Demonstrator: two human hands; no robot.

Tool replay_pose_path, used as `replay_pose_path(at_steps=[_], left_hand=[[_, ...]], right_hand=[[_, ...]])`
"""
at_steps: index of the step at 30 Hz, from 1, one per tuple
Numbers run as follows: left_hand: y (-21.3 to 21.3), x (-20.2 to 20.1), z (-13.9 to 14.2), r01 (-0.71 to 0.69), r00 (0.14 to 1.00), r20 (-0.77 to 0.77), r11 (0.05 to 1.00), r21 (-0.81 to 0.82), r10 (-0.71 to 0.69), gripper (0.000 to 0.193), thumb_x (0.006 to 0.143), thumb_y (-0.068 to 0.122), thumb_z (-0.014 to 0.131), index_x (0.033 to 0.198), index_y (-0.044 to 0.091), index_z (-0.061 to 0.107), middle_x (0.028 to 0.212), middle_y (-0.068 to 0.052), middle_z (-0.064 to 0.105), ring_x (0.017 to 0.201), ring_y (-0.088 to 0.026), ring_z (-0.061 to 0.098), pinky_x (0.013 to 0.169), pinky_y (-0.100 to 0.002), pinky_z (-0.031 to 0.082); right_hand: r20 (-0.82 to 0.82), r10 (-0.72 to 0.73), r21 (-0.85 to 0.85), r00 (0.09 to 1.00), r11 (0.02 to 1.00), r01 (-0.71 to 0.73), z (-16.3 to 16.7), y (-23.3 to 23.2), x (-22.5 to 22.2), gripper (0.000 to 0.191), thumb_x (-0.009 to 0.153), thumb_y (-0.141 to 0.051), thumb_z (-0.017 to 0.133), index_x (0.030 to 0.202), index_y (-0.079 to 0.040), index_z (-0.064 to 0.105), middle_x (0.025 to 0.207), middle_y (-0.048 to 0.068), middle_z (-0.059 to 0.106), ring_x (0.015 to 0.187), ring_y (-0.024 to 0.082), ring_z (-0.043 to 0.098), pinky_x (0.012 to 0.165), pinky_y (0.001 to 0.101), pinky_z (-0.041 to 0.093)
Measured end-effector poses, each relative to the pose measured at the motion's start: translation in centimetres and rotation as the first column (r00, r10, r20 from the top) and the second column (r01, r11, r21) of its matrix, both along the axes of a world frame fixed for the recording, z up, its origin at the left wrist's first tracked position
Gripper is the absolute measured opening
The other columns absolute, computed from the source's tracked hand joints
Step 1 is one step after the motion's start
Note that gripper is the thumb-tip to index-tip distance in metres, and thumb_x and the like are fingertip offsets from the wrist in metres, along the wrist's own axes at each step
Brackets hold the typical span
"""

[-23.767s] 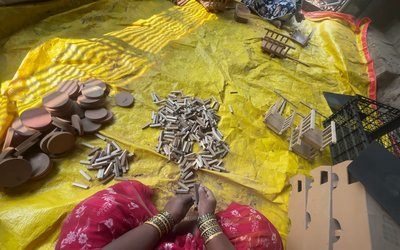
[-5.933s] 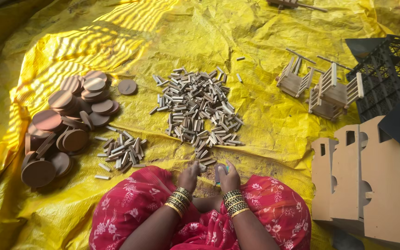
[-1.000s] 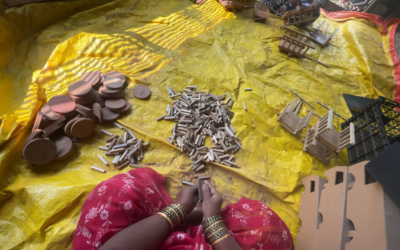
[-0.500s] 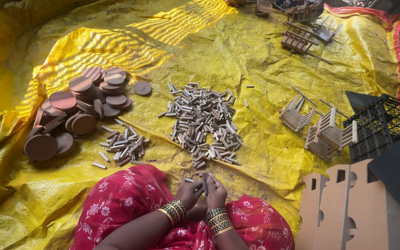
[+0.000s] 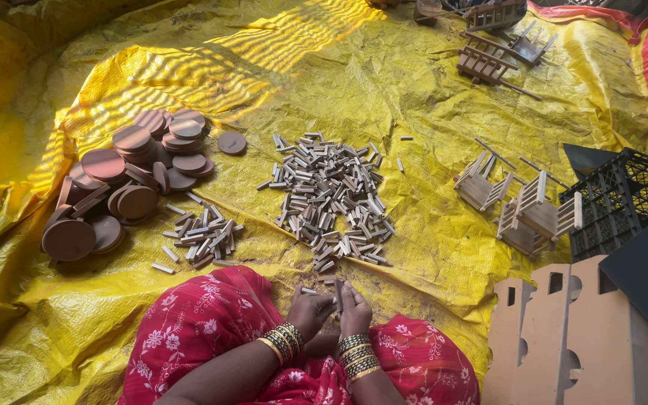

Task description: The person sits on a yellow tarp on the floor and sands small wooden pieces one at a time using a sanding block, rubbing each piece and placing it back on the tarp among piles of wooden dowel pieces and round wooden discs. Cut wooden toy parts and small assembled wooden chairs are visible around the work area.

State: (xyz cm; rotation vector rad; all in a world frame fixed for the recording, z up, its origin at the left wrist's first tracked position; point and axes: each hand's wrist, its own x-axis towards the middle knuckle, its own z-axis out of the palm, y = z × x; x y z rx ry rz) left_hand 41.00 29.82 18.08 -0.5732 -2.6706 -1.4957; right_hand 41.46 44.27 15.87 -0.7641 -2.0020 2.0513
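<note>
Low in the frame, left hand (image 5: 310, 311) and right hand (image 5: 355, 309) press together, fingers closed on one small wooden stick (image 5: 338, 294). Two stick piles (image 5: 328, 199) lie just above, discs (image 5: 125, 180) at left.

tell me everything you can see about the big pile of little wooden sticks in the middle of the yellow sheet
The big pile of sticks lies loose on the yellow sheet, spreading from mid-sheet toward the person's knees. The pieces are short, flat, rectangular slats, pale grey-brown like cut wood or board, lying criss-cross at all angles, some overlapping. A few strays sit apart at its upper right. Its near tail almost reaches the left hand and right hand, which hold one slat upright between them.
</note>
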Motion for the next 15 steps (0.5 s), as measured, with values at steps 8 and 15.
replay_pose_path(at_steps=[8,15], left_hand=[[-0.1,-0.1,-0.6,-0.082,0.995,0.055,0.99,-0.112,0.089,0.02,0.094,0.034,0.066,0.108,0.025,0.077,0.081,-0.005,0.074,0.085,-0.027,0.069,0.116,-0.065,0.014],[-0.1,0.5,-2.7,-0.043,0.998,0.05,0.993,-0.107,0.049,0.018,0.095,0.033,0.067,0.103,0.022,0.077,0.084,-0.004,0.075,0.09,-0.026,0.07,0.119,-0.066,0.015]], right_hand=[[-0.08,-0.008,0.257,0.997,0.966,0.028,-0.2,-0.5,0.5,0.038,0.097,-0.029,0.068,0.124,-0.003,0.074,0.087,0.008,0.079,0.067,0.007,0.067,0.058,0.0228,0.055],[-0.2,0.045,0.363,0.979,0.931,0.031,-1.1,-0.3,1.0,0.034,0.1,-0.022,0.066,0.12,0.005,0.072,0.111,0.009,0.077,0.096,0.01,0.072,0.086,0.0264,0.057]])
